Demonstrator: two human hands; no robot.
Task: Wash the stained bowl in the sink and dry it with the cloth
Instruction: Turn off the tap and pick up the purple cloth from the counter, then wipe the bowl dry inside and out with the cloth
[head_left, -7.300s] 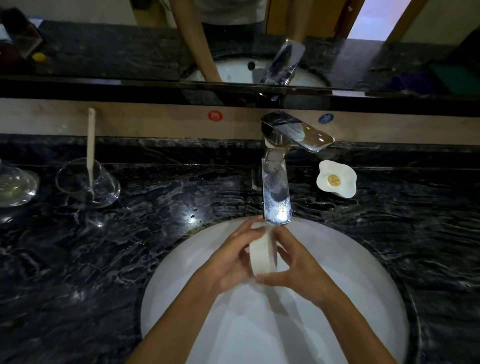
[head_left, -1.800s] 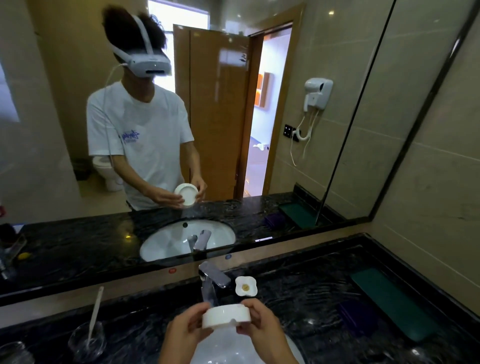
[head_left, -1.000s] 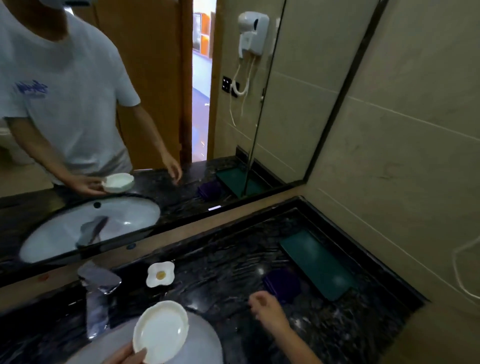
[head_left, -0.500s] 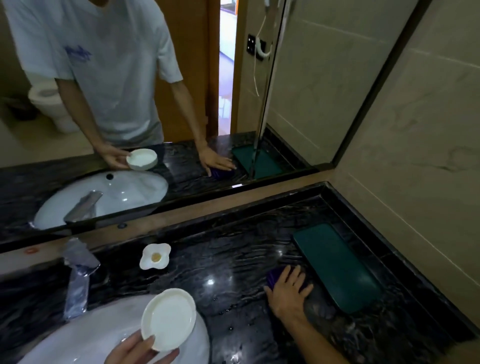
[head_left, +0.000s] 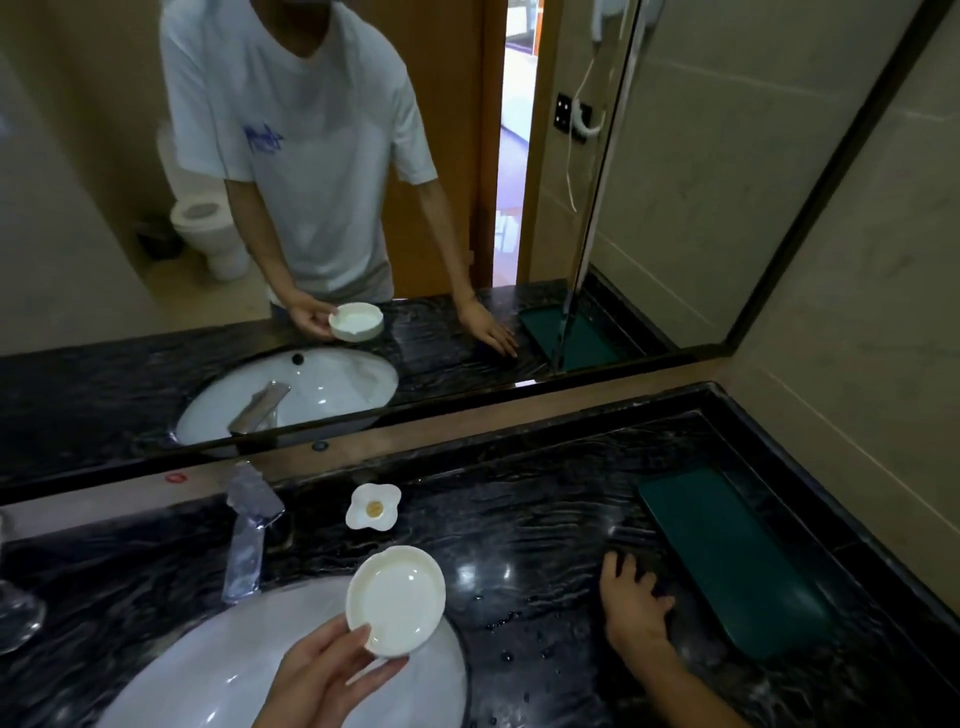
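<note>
My left hand (head_left: 322, 680) holds a small white bowl (head_left: 395, 603) by its lower rim, tilted so its inside faces me, over the right edge of the white sink (head_left: 208, 670). The inside of the bowl looks clean and pale. My right hand (head_left: 631, 608) rests on the black counter to the right, fingers curled down onto a dark purple cloth (head_left: 662, 587). The hand hides most of the cloth.
A chrome faucet (head_left: 247, 540) stands behind the sink, with an egg-shaped white dish (head_left: 373, 506) beside it. A green tray (head_left: 727, 561) lies along the right wall, right of the cloth. A glass (head_left: 15, 613) stands at the far left. Water drops dot the counter. A mirror spans the back.
The bowl left the tap and both-hand grip; now only my left hand holds it. My right hand reached right onto the cloth and its fingers have curled since half a second ago.
</note>
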